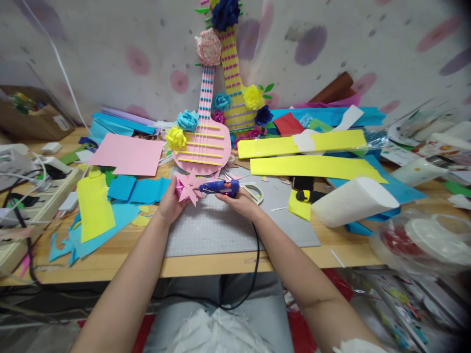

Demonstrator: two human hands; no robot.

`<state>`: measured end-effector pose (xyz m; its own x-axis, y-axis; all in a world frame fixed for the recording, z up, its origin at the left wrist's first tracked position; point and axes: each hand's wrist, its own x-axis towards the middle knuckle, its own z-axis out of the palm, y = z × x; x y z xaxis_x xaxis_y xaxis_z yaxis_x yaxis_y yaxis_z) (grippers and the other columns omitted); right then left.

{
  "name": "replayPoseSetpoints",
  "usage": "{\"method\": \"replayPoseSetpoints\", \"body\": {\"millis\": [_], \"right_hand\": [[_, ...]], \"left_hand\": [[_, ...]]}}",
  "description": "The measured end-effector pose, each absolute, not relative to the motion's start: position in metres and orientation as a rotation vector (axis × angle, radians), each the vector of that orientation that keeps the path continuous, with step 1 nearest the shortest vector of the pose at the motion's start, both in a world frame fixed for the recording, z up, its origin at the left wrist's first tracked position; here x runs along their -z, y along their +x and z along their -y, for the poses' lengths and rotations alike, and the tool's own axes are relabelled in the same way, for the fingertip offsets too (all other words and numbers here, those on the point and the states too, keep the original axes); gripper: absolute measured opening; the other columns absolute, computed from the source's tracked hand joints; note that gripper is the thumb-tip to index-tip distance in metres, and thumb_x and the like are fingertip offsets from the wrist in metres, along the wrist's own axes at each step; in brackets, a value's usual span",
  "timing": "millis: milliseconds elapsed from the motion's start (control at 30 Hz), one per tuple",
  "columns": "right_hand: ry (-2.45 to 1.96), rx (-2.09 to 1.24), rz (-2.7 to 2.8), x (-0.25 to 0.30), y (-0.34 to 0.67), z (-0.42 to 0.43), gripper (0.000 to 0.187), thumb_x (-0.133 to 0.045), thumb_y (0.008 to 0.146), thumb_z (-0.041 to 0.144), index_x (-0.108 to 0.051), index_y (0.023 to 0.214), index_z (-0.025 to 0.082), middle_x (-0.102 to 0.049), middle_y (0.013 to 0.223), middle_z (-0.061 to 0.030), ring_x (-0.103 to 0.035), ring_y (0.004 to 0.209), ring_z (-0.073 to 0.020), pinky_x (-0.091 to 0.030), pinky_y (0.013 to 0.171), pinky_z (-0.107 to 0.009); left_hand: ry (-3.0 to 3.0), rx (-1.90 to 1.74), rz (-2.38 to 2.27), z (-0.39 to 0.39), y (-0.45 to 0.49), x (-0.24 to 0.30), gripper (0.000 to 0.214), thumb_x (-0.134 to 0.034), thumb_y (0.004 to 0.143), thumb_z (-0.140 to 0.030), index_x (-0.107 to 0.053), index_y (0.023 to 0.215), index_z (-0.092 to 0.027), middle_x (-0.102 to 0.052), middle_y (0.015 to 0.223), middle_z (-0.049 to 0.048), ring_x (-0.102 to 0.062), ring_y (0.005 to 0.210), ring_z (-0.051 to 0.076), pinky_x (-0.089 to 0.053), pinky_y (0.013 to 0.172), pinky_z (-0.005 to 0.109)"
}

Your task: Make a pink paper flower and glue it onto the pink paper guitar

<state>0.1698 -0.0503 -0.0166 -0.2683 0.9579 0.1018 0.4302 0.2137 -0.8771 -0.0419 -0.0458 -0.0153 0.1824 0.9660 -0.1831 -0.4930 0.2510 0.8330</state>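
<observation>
1. Head view. Left hand (pixel 172 202): closed around a pink paper flower (pixel 191 187), pointed petals spread toward the camera; exact finger placement partly hidden behind it.
2. Right hand (pixel 241 201): gripping a blue glue gun (pixel 217 187), small red light showing on its side. Nozzle points left, at the flower; contact between tip and paper cannot be told.
3. Flower position: above the far left part of a gray cutting mat (pixel 221 235), in front of the pink paper guitar (pixel 204 139). Black cord (pixel 257 250) drops from near the right hand over the table's (pixel 309 259) front edge.
4. Just beyond the right hand: scissors (pixel 260 192) with pale handles, lying on the mat.
5. Back of table: pink guitar upright, overlapping a yellow guitar (pixel 231 63) behind it; both bear paper blooms.
6. Left side: pink sheet (pixel 127 154), folded blue paper (pixel 147 190), yellow piece (pixel 95 210) lying partly over a blue one.
7. Right side: two long yellow strips (pixel 312 166), roughly parallel; white roll (pixel 349 203) lying tilted near the mat.
</observation>
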Motion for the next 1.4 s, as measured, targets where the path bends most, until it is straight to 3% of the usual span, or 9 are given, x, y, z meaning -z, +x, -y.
{"method": "replayPoseSetpoints", "body": {"millis": [233,733,1167,1400], "right_hand": [[-1.247,-1.019,1.780,0.0176,0.1649,0.0518,0.040,-0.063,0.071,0.048,-0.069,0.096,0.018,-0.066,0.075,0.0006,-0.059,0.076,-0.0171,-0.046,0.071,-0.027],[-1.266,-1.018,1.745,0.0153,0.1676,0.0533,0.040,-0.063,0.070,0.050,-0.069,0.094,0.018,-0.065,0.071,0.0002,-0.058,0.071,-0.0172,-0.045,0.065,-0.026],[-1.293,-0.996,1.717,0.0170,0.1702,0.0505,0.037,-0.063,0.070,0.048,-0.069,0.093,0.019,-0.065,0.069,0.0006,-0.059,0.071,-0.0178,-0.046,0.064,-0.026],[-1.309,-0.991,1.699,0.0163,0.1689,0.0504,0.038,-0.063,0.070,0.048,-0.069,0.093,0.019,-0.064,0.069,0.0007,-0.059,0.071,-0.0179,-0.046,0.065,-0.027]], "left_hand": [[0.692,-1.185,-0.861,0.0466,-0.0400,0.0166,0.049,-0.029,0.090,-0.048,-0.063,0.098,-0.013,-0.072,0.082,0.0084,-0.068,0.070,0.018,-0.055,0.065,0.029],[0.686,-1.168,-0.847,0.0462,-0.0413,0.0166,0.050,-0.030,0.089,-0.049,-0.062,0.103,-0.013,-0.072,0.085,0.0097,-0.068,0.080,0.021,-0.055,0.069,0.032],[0.647,-1.194,-0.844,0.0472,-0.0393,0.0144,0.045,-0.032,0.090,-0.047,-0.063,0.095,-0.015,-0.072,0.083,0.0062,-0.067,0.073,0.017,-0.055,0.066,0.028],[0.666,-1.194,-0.832,0.0460,-0.0399,0.0185,0.047,-0.034,0.089,-0.049,-0.062,0.101,-0.014,-0.071,0.088,0.0078,-0.067,0.079,0.019,-0.055,0.067,0.028]]}}
